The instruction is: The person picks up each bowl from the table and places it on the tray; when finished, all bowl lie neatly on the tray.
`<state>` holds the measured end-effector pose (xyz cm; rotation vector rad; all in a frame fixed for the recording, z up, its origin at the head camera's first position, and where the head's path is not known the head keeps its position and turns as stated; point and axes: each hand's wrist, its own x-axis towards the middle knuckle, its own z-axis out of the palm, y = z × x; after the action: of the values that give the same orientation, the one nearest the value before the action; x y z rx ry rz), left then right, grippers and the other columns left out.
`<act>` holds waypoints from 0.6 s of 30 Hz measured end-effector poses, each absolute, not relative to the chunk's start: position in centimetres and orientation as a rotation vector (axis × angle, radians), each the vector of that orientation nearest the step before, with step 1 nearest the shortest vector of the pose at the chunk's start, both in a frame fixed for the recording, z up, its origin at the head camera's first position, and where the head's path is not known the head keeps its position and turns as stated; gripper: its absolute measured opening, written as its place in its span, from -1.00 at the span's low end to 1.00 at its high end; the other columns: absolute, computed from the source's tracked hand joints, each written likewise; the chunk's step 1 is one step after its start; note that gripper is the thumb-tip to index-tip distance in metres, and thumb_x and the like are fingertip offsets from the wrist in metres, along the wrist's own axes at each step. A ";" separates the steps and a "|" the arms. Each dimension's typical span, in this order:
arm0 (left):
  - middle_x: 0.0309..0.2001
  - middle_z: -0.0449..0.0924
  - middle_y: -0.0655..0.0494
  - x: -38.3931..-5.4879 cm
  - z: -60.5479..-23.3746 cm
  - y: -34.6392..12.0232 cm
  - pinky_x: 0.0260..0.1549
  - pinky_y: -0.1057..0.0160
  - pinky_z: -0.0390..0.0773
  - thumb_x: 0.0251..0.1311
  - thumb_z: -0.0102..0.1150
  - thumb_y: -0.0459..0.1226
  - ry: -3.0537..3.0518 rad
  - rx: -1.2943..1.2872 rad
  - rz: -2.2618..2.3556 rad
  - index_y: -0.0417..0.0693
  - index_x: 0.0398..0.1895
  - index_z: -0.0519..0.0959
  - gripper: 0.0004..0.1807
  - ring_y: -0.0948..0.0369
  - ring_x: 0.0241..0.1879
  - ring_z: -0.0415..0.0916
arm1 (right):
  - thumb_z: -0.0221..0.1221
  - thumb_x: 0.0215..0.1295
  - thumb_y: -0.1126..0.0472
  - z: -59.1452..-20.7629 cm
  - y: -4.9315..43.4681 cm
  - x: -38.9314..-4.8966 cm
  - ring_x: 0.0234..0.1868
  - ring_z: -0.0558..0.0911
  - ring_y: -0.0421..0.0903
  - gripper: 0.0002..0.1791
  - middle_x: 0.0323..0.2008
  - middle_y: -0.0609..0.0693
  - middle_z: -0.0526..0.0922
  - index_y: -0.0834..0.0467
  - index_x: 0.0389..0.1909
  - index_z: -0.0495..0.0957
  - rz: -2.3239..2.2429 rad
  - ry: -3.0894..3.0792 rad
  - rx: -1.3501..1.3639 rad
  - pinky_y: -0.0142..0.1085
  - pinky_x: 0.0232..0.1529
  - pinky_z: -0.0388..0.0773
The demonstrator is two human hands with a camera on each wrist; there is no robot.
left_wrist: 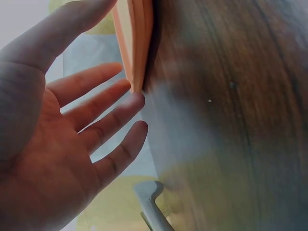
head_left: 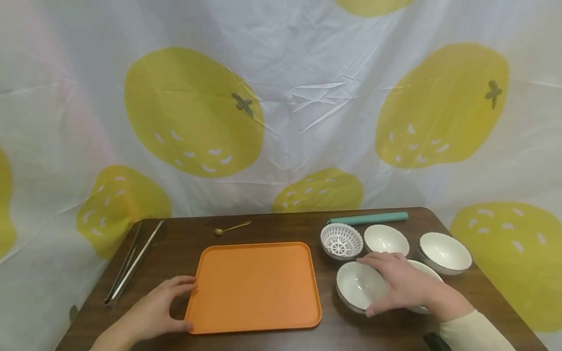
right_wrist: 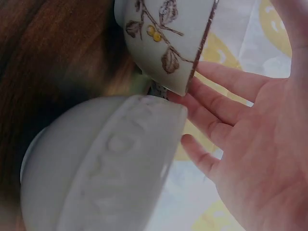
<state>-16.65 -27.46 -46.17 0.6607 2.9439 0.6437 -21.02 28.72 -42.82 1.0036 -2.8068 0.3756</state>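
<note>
My left hand (head_left: pixel 149 309) is at the left edge of an orange rectangular tray (head_left: pixel 256 287), thumb and fingers spread along its side. In the left wrist view the fingers are fairly straight, their tips by the tray's rim (left_wrist: pixel 135 48). My right hand (head_left: pixel 404 282) reaches over a white bowl (head_left: pixel 357 287), fingers near its far rim and thumb at its near rim. The right wrist view shows loosely extended fingers at the rim of a bowl with a brown branch pattern (right_wrist: pixel 163 38). Below it sits a bowl with embossed letters (right_wrist: pixel 110 163). Another white bowl (head_left: pixel 426 269) is partly hidden behind this hand.
A black-patterned bowl (head_left: pixel 341 242) and two white bowls (head_left: pixel 386 240) (head_left: pixel 445 252) stand behind, near a teal rolled item (head_left: pixel 373 218). A small gold spoon (head_left: pixel 232 228) lies beyond the tray. Metal tongs (head_left: pixel 133 268) lie at the left table edge. A fruit-print curtain (head_left: pixel 307 122) hangs behind.
</note>
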 end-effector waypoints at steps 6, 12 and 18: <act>0.37 0.47 -0.06 -16.4 -46.4 -27.4 0.00 -0.25 0.60 -0.19 0.64 0.14 2.917 0.613 0.675 -0.12 0.27 0.60 -0.08 -0.23 0.28 0.46 | 0.56 -0.47 -0.50 -43.0 28.7 -20.7 0.14 0.55 -0.03 0.29 0.20 -0.01 0.61 0.19 0.32 0.50 0.393 -2.862 0.974 -0.03 0.08 0.39; 0.36 0.49 -0.02 -16.6 -46.8 -27.5 0.01 -0.24 0.59 -0.21 0.63 0.15 2.931 0.636 0.667 -0.10 0.26 0.61 -0.08 -0.22 0.31 0.41 | 0.61 -0.53 -0.43 -43.2 28.6 -20.6 0.15 0.54 -0.01 0.28 0.20 -0.02 0.59 0.18 0.30 0.49 0.385 -2.846 0.984 -0.02 0.07 0.47; 0.37 0.50 0.02 -16.5 -46.8 -27.9 0.06 -0.20 0.59 -0.22 0.64 0.15 2.956 0.619 0.638 -0.07 0.27 0.60 -0.07 -0.19 0.31 0.43 | 0.60 -0.50 -0.42 -44.2 27.9 -21.0 0.14 0.55 -0.08 0.20 0.14 -0.07 0.60 0.15 0.24 0.54 0.401 -2.732 1.009 -0.01 0.12 0.52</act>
<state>-16.55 -27.87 -46.80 0.6186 2.9563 0.6385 -21.00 27.94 -44.19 1.0089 -2.7324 0.4007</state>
